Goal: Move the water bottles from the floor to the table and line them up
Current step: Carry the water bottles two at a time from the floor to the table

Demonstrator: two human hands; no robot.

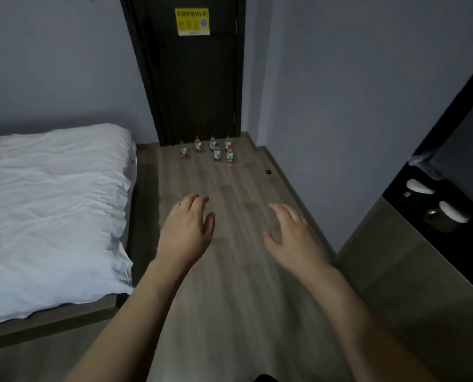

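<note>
6 water bottles (pixel 207 149) are seen standing upright on the wooden floor (pixel 238 271) at the far end of the room, just in front of a dark door (pixel 191 78). They are grouped in a loose cluster: 2 with red caps and red labels stand to the left, 2 with pale caps are set at the back right, and 2 more, 1 green-labelled and 1 red-capped, are placed just ahead of those. None of them is touched by either hand, and all remain on the floor, well apart from the person.

Both bare forearms are stretched forward over the floor, palms down. The left hand (pixel 187 230) is held with its fingers loosely bent and its thumb apart; nothing is grasped by it. The right hand (pixel 293 235) is spread with its fingers nearly straight and relaxed, and nothing is grasped by it either.

A bed (pixel 50 205) covered with a crumpled white duvet is seen along the left side, its edge running beside the strip of floor. A yellow notice (pixel 191 21) is stuck high on the door. To the right, a grey-brown counter surface (pixel 411 271) is visible, with a dark recess above it in which 2 white-lidded cups (pixel 450 213) are set; whether this surface is the table cannot be told.
</note>
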